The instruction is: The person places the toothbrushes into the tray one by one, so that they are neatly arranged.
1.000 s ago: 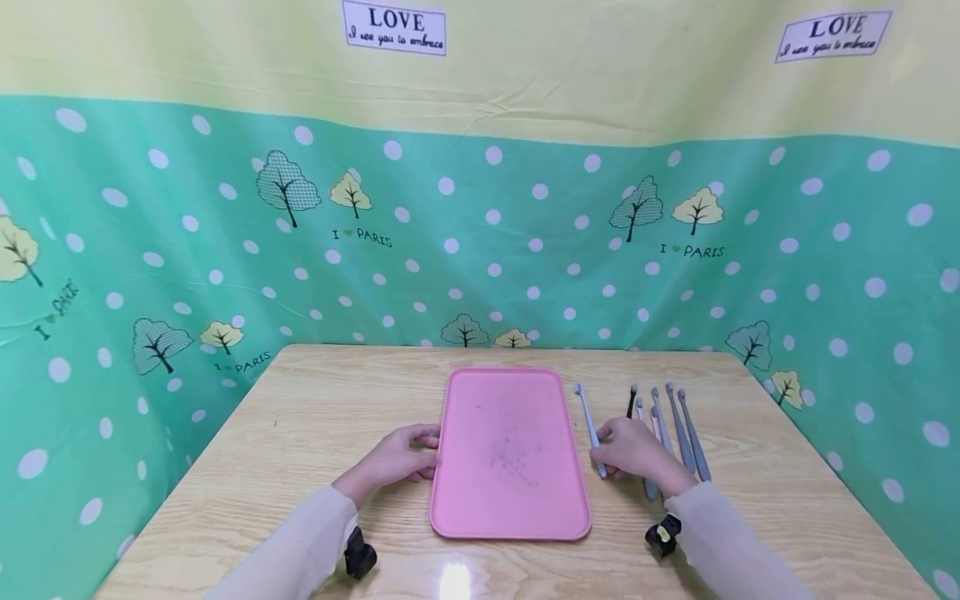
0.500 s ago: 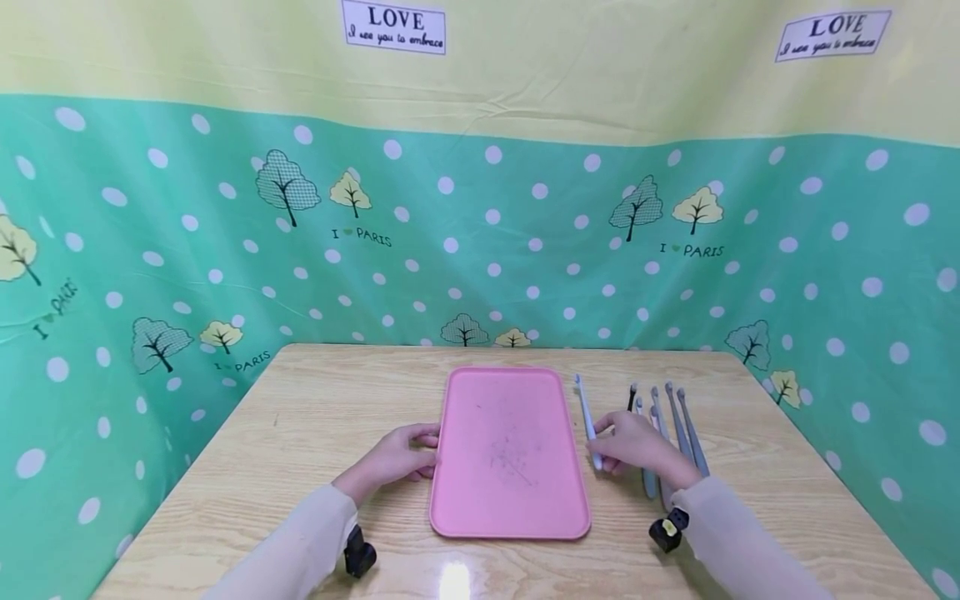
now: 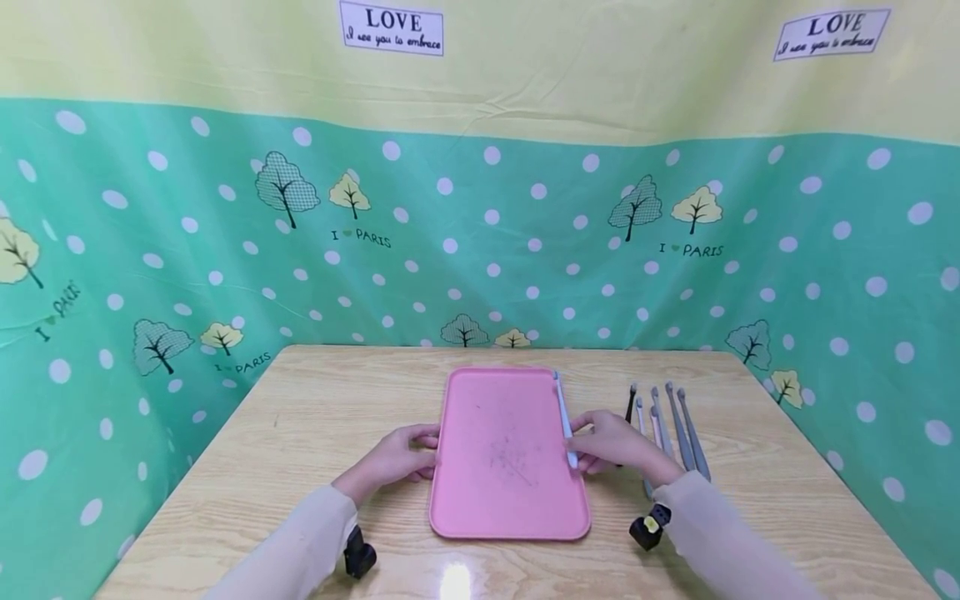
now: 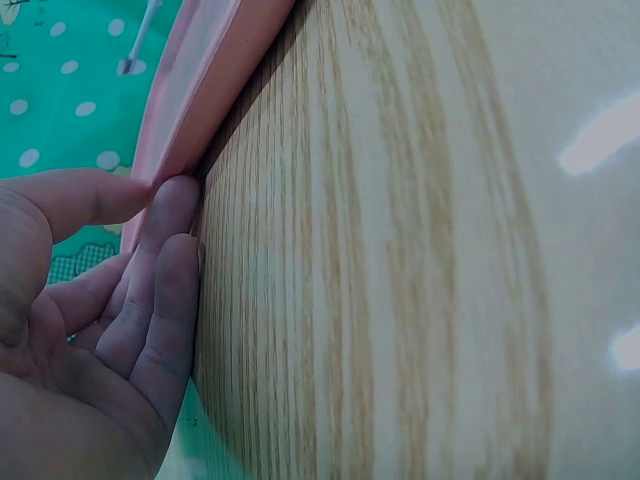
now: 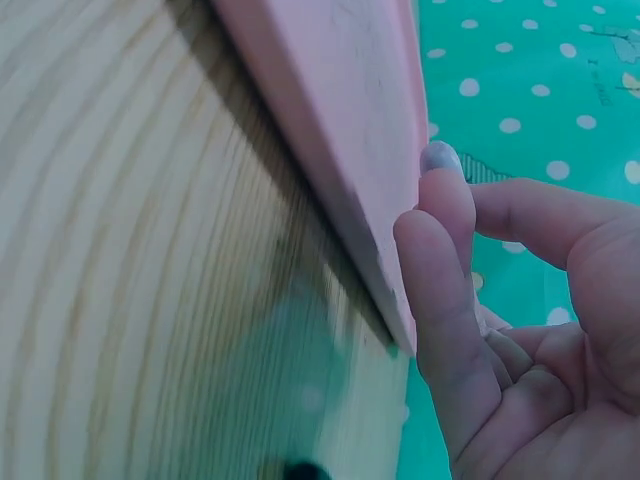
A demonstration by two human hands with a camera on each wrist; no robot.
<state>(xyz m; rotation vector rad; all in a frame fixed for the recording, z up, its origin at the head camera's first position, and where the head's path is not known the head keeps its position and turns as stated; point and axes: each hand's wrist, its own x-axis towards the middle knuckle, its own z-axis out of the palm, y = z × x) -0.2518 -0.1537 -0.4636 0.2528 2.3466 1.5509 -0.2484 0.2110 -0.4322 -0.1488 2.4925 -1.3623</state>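
Observation:
A pink rectangular tray (image 3: 510,500) lies on the wooden table, its long sides running away from me. At its left edge my left hand (image 3: 399,454) pinches the rim, thumb and fingertips meeting there in the left wrist view. My right hand (image 3: 611,446) holds a light blue toothbrush (image 3: 562,408) by its handle, over the tray's right edge, its head pointing away from me. The handle's end (image 5: 440,157) shows between the fingers in the right wrist view. The brush's head (image 4: 126,66) appears at the upper left of the left wrist view.
Right of the right hand lie several more toothbrushes, among them a black one (image 3: 632,400) and grey-blue ones (image 3: 693,437), partly behind the hand and forearm. A green polka-dot curtain (image 3: 495,250) hangs behind the table (image 3: 322,400).
My right hand has moved left with the light blue toothbrush, from the table beside the tray to over the tray's right edge. The left hand and tray have stayed put.

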